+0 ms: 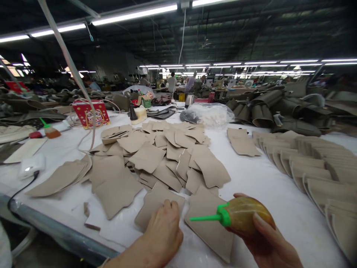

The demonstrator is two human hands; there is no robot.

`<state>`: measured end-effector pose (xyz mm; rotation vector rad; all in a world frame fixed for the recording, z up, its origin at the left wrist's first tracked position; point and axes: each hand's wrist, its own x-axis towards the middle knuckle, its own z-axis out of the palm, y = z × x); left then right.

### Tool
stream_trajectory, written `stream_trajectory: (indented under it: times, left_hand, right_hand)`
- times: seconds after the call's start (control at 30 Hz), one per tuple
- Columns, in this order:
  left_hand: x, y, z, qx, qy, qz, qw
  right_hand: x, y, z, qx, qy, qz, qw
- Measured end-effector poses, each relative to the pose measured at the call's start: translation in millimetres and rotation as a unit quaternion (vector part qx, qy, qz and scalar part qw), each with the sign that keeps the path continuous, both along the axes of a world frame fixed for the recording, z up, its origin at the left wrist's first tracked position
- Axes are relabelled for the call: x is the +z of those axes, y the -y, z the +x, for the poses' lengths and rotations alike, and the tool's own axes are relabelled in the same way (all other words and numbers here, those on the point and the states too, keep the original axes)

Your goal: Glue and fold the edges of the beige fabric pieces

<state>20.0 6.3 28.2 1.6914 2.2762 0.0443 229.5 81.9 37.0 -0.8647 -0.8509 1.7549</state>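
In the lower middle of the head view, my left hand (164, 230) is closed, with its fingers curled down on a flat beige leather piece (149, 208). The fingertips are partly hidden behind the knuckles. My right hand (267, 238) is wrapped round an amber squeeze glue bottle (248, 214). The bottle lies tilted on its side, its thin green nozzle (205, 218) pointing left. Under the nozzle is another beige leather piece (212, 234), flat on the white table. Just beyond both hands spreads a loose heap of similar beige pieces (147, 156).
Overlapping rows of beige pieces (309, 163) line the right side of the white table (259, 186). A second glue bottle (51, 131), a white device (32, 165) with a black cord and a red box (92, 113) stand left. A hanging cable (67, 56) crosses the upper left.
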Motion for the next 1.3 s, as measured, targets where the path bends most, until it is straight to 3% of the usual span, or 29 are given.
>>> stream_trajectory:
  times: [0.17,0.3,0.67,0.87,0.97,1.07,1.3]
  left_hand:
    - [-2.0,-7,-15,-0.013,0.003,0.017,1.0]
    - [-1.0,0,-40,-0.035,0.07,0.054,0.995]
    - [-5.1,10,-67,-0.022,0.238,0.107,0.965]
    - [-7.3,7,-68,-0.019,0.246,0.111,0.963]
    - [-9.3,7,-67,-0.013,0.246,0.107,0.963]
    - [-11.2,8,-66,-0.001,0.239,0.094,0.966]
    - [-6.5,8,-66,0.001,0.22,0.08,0.972]
  right_hand:
    - [11.5,6,-17,-0.011,0.076,0.085,0.993]
    - [14.3,2,-24,-0.027,0.166,0.194,0.966]
    - [-1.1,-6,-55,-0.016,0.315,0.428,0.847]
    - [-10.8,-12,-62,0.002,0.369,0.547,0.751]
    - [-13.5,-10,-64,0.007,0.368,0.586,0.722]
    - [-12.4,-7,-64,0.01,0.379,0.579,0.721]
    - [-15.3,-11,-60,-0.023,0.411,0.48,0.775]
